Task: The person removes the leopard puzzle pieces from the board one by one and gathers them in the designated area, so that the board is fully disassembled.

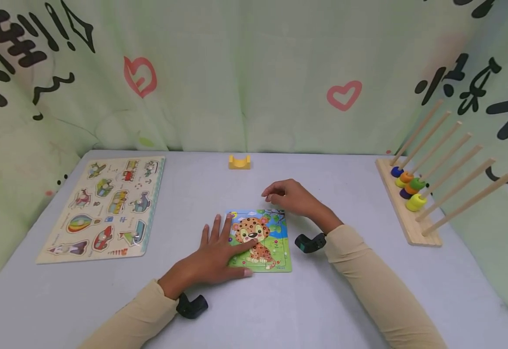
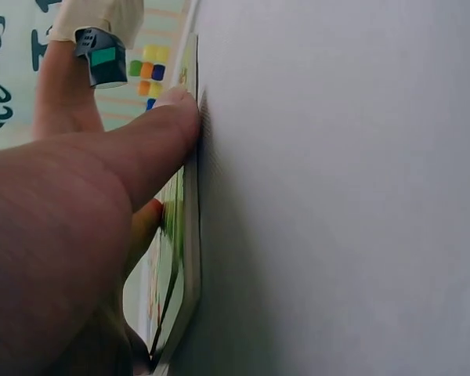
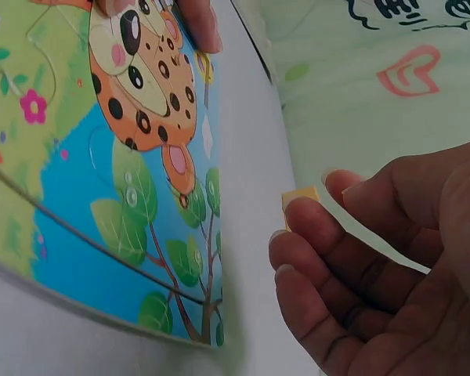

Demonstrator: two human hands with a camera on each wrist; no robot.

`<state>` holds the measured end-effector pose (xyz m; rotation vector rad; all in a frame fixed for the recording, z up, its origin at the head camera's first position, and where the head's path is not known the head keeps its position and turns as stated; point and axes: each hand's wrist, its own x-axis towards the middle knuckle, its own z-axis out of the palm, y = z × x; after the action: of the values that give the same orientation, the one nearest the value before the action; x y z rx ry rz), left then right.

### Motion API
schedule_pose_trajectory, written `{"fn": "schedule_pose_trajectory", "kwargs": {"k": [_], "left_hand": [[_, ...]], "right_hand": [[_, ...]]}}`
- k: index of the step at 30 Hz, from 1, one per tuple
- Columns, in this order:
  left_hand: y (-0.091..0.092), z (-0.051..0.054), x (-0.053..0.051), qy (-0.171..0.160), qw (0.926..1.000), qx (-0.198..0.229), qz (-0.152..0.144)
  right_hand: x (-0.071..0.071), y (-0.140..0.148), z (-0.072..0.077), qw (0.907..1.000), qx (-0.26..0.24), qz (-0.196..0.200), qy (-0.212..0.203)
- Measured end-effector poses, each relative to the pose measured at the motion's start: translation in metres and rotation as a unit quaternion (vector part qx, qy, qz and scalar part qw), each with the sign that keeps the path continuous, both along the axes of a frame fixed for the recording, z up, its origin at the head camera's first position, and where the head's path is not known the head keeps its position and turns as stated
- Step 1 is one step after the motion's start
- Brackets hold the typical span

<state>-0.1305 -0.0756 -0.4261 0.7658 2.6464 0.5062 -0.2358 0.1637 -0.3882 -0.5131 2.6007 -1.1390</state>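
A square leopard jigsaw puzzle [image 1: 280,247] lies on the table, its picture filled with fitted pieces. My left hand [image 1: 214,257] rests spread over its left side, with the index finger on the leopard and the thumb by the near edge. In the left wrist view the left thumb [image 2: 160,145] touches the board's edge [image 2: 191,258]. Just beyond the puzzle's top right corner hovers my right hand [image 1: 295,198], fingers loosely bent. The right wrist view shows the right fingers [image 3: 321,266] holding nothing, beside the puzzle [image 3: 141,196].
On the left lies a board of vehicle pictures [image 1: 149,242]. A yellow block [image 1: 239,163] sits near the table's back edge. To the right stands a wooden peg rack [image 1: 426,237] with coloured beads. Green curtains [image 1: 245,72] hang behind and at both sides.
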Motion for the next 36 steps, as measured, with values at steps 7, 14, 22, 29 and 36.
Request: {"fn": "schedule_pose_trajectory", "kwargs": {"k": [7, 14, 22, 29, 36], "left_hand": [[0.001, 0.001, 0.0, -0.003, 1.0, -0.006, 0.003], [0.0, 0.003, 0.001, 0.0, 1.0, -0.007, -0.001], [0.0, 0.002, 0.001, -0.004, 1.0, -0.003, -0.004], [-0.001, 0.002, 0.001, -0.002, 1.0, 0.001, -0.006], [-0.002, 0.003, 0.002, 0.002, 0.9999, 0.005, -0.011]], "right_hand": [[0.003, -0.016, -0.004, 0.9971, -0.049, 0.043, -0.038], [0.006, -0.03, -0.004, 0.9961, -0.045, 0.069, -0.031], [0.008, -0.041, -0.007, 0.9946, -0.033, 0.074, -0.066], [0.009, -0.047, -0.011, 0.9959, 0.001, 0.08, -0.042], [0.01, -0.053, -0.011, 0.9947, 0.03, 0.091, -0.036]]}}
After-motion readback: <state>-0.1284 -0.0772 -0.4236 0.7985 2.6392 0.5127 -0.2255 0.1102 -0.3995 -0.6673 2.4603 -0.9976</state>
